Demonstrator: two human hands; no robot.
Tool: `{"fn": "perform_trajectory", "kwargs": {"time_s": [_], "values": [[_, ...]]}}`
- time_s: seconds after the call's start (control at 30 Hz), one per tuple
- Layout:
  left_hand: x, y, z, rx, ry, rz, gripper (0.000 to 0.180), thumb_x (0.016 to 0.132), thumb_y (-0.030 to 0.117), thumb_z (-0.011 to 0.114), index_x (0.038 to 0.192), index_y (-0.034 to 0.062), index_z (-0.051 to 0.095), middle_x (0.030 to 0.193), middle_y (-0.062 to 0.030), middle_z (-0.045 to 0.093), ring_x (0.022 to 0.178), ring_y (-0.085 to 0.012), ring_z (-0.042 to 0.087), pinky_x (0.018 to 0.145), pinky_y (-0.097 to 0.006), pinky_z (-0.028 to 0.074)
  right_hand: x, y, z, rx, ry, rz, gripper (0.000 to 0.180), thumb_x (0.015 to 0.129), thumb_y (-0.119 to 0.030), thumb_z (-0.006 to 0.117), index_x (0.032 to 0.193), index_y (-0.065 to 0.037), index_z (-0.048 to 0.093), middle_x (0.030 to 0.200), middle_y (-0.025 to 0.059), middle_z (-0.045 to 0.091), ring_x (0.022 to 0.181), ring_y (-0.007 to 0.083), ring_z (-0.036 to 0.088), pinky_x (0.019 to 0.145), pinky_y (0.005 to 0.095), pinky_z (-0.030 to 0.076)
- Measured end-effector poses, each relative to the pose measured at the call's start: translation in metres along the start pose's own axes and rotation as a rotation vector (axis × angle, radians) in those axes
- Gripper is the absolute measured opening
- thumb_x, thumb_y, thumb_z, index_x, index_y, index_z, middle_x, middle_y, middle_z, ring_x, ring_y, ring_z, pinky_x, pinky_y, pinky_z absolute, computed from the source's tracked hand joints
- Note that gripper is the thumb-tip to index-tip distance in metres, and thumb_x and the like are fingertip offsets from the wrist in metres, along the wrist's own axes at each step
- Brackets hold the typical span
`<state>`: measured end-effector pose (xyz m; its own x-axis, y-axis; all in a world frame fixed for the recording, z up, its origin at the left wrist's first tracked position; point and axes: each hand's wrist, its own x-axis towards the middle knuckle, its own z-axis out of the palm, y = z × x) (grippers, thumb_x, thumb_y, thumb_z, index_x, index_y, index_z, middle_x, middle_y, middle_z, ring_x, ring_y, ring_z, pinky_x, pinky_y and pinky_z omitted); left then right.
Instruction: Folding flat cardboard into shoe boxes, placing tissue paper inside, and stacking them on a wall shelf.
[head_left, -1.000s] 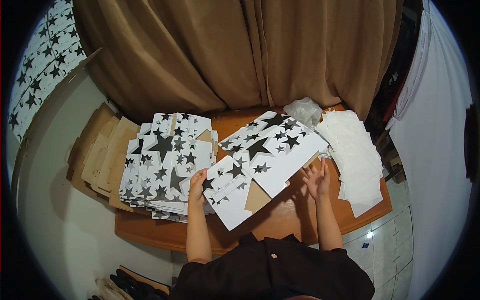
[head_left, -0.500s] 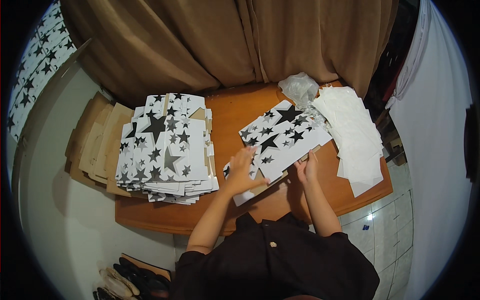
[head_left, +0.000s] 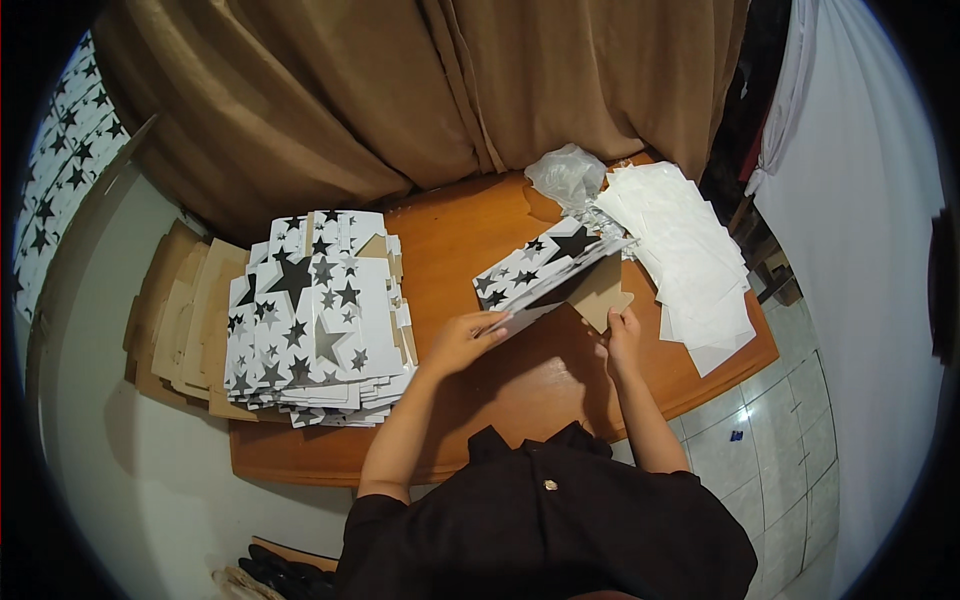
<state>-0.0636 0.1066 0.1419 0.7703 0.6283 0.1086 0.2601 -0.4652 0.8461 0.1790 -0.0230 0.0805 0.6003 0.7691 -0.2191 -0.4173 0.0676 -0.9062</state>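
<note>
Fingers (head_left: pixel 617 318) of the right hand (head_left: pixel 625 346) pinch the brown flap (head_left: pixel 598 297) of star-printed cardboard (head_left: pixel 533 264); the left hand (head_left: pixel 462 342) touches its near edge, grip unclear. Wooden table (head_left: pixel 470 225) lies beneath, between printed stack (head_left: pixel 310 310) and white sheets (head_left: pixel 685 255).

Cardboard stack (head_left: pixel 300 310) left on table (head_left: pixel 440 230), carton (head_left: pixel 532 262) centre, paper sheets (head_left: pixel 682 250) right, curtain (head_left: pixel 300 90) behind

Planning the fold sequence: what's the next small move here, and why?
Probably fold the brown cardboard flap inward with the right hand, while the left hand steadies the star-printed carton. The right hand pinches the flap's corner, the flap juts out unfolded, and the left hand is at the carton's near side.
</note>
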Motion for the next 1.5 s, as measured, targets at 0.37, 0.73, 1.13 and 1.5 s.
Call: {"fn": "perform_trajectory", "kwargs": {"time_s": [0.37,0.73,1.13,1.5], "values": [[0.019,-0.038,-0.055,-0.263,0.424,-0.045,0.024,0.090,0.022,0.060,0.100,0.0000,0.063,0.090,-0.0046,0.065,0.084,-0.0110,0.058,0.080,-0.025,0.044,-0.003,-0.037,-0.050,-0.273,0.027,-0.358,0.016,0.095,-0.009,0.043,0.106,0.001,0.050,0.075,0.0051,0.057,0.053,0.0093,0.051,0.046,0.0235,0.043],[-0.050,-0.133,-0.033,-0.598,0.733,-0.040,0.044,0.090,0.040,0.054,0.118,0.0064,0.052,0.119,-0.0071,0.051,0.111,-0.0157,0.046,0.098,-0.031,0.032,-0.036,-0.021,-0.082,0.268,-0.791,0.185,0.067,0.086,-0.051,0.052,0.133,-0.004,0.039,0.087,0.0109,0.059,0.078,0.0137,0.055,0.086,0.0278,0.040],[-0.074,-0.157,0.035,-0.979,0.564,-0.513,0.072,0.090,0.063,0.033,0.138,0.0088,0.037,0.130,-0.0111,0.047,0.118,-0.0203,0.045,0.099,-0.031,0.035,0.045,0.101,-0.029,0.009,-0.105,0.141,0.049,0.094,-0.042,0.044,0.131,-0.011,0.037,0.093,0.0065,0.057,0.083,0.0161,0.057,0.061,0.0255,0.048],[-0.048,-0.156,0.000,-1.101,0.535,-0.158,0.051,0.093,0.050,0.042,0.118,0.0088,0.057,0.101,-0.0059,0.063,0.087,-0.0183,0.059,0.077,-0.033,0.047,0.081,0.024,-0.014,-0.078,-0.438,-0.169,0.048,0.091,-0.041,0.050,0.124,-0.006,0.043,0.096,0.0088,0.055,0.084,0.0185,0.058,0.069,0.0305,0.049]]}}
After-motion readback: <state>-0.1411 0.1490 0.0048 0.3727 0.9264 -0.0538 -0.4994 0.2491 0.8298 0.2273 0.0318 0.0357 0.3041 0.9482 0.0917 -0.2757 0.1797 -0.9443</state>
